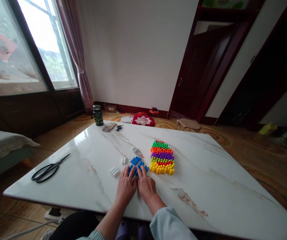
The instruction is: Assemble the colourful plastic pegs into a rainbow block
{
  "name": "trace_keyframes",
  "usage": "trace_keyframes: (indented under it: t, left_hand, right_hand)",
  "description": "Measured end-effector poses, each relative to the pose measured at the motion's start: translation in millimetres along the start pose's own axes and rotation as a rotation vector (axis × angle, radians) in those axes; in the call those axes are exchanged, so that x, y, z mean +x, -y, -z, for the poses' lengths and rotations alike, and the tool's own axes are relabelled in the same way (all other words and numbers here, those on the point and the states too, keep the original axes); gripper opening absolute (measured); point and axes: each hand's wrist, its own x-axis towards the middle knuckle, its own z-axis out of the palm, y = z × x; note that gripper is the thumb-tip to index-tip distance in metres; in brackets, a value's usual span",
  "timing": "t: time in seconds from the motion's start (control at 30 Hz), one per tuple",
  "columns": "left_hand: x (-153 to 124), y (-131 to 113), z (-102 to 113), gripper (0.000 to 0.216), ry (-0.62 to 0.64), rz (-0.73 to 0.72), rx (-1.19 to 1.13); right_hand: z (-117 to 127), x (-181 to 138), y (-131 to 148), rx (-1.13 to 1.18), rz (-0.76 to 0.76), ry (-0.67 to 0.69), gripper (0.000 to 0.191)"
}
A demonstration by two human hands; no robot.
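Observation:
Small blue peg-like pieces [135,160] lie in a loose cluster near the middle of the marble-look table [203,186]. My left hand [126,183] rests over the near-left blue pieces, fingers stretched forward and touching them. Close beside it, my right hand [146,184] reaches onto the near-right blue pieces with its fingers extended. Both hands hide part of the cluster. Rows of colourful upright pegs [162,156], in yellow, red, olive, purple, orange and green, stand just to the right. White pieces lie in small groups to the left, the nearest white group [114,171] beside my left hand.
Black-handled scissors [50,169] lie on the table's left side. Along the far left edge are a dark green flask [97,115], a flat phone-like object [109,127] and keys [119,127]. A round stool [189,124] stands beyond the table.

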Motion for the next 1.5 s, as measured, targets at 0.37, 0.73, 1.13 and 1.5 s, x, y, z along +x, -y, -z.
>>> trace_keyframes:
  t: [0.37,0.73,1.13,1.5]
  left_hand:
    - [0.4,-1.3,-1.2,0.052,0.001,-0.002,0.01]
    - [-1.0,1.9,-7.8,0.053,-0.018,0.004,-0.009]
    - [-1.1,-2.9,-3.9,0.052,-0.013,0.026,-0.025]
    - [-1.1,-2.3,-2.5,0.042,-0.023,0.079,-0.027]
  right_hand:
    - [-24.2,-7.5,-2.1,0.201,0.077,-0.416,0.041]
    - [-44.3,8.7,-3.2,0.335,0.052,-0.323,0.064]
    - [-21.9,4.7,7.7,0.145,0.021,-0.393,0.027]
    - [-17.0,2.3,9.3,0.132,0.106,-0.399,0.019]
